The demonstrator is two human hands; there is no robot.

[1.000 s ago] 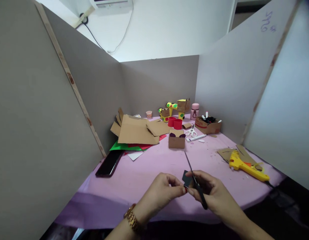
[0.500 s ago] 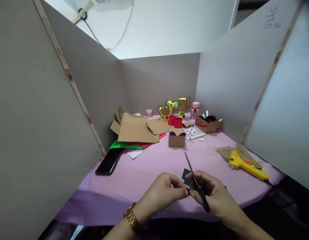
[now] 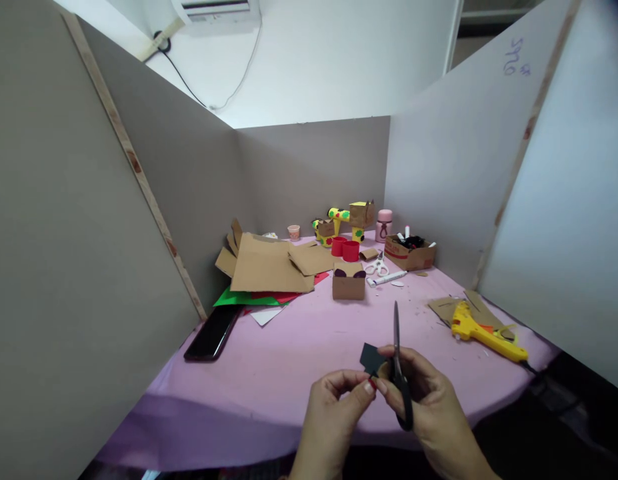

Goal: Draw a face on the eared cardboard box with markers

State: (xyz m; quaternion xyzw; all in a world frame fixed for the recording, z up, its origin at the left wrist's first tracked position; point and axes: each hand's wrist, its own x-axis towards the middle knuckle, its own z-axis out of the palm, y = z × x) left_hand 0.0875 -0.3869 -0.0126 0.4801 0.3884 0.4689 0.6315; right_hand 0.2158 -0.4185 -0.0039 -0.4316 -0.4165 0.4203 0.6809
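Black-handled scissors (image 3: 397,333) stand nearly upright in my right hand (image 3: 436,407), blades pointing away from me. The same hand also has a piece of dark paper (image 3: 371,358) by its fingertips, which juts out to the left of the scissors. My left hand (image 3: 333,413) is closed in a pinch right beside the right thumb. At its fingertips there is a tiny dark and red bit, too small to name. Both hands are over the near part of the pink-covered table (image 3: 269,373). Beyond them sits a small cardboard box (image 3: 349,289) with two dark rounded pieces on it.
At the right lies a yellow glue gun (image 3: 489,339) on cardboard scraps. A phone (image 3: 213,333) and stacked cardboard sheets (image 3: 271,267) are at the left. Red rings (image 3: 351,251), white scissors (image 3: 377,268), a marker (image 3: 387,279) and a box of supplies (image 3: 409,255) stand farther back.
The scissors have turned from leaning left to nearly upright. My left forearm has swung in, with its wristwatch now out of view. The camera view has shifted slightly.
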